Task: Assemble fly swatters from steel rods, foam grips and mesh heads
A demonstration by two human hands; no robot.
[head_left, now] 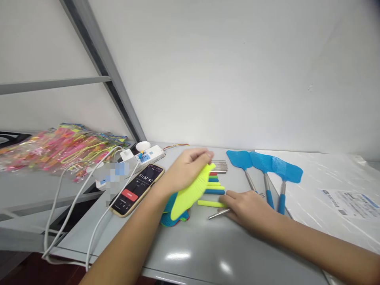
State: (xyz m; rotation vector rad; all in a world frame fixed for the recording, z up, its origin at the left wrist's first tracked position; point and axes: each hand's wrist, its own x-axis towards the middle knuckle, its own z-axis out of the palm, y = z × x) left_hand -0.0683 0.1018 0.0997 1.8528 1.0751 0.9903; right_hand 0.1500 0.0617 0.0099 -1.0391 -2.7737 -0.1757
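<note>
My left hand (192, 168) is closed on the narrow end of a yellow fly swatter head (190, 194), which hangs tilted above the table. Beneath it lies a stack of swatter heads, a blue one (170, 211) on top. My right hand (245, 206) is low over the table, fingers curled around a metal rod (219, 214) that sticks out to the left. Against its fingertips lies a yellow handle sleeve (209, 203); whether it is gripped too is hidden. Between the hands lie several coloured sleeves (215, 191) and metal rods (221, 167).
Blue fly swatters (263, 162) with metal shafts lie behind my right hand. On the left are a phone (139, 190) showing a timer, a power strip (152, 155), white cables (101, 217) and bagged colourful items (74, 148). White packaging (332, 186) covers the right side.
</note>
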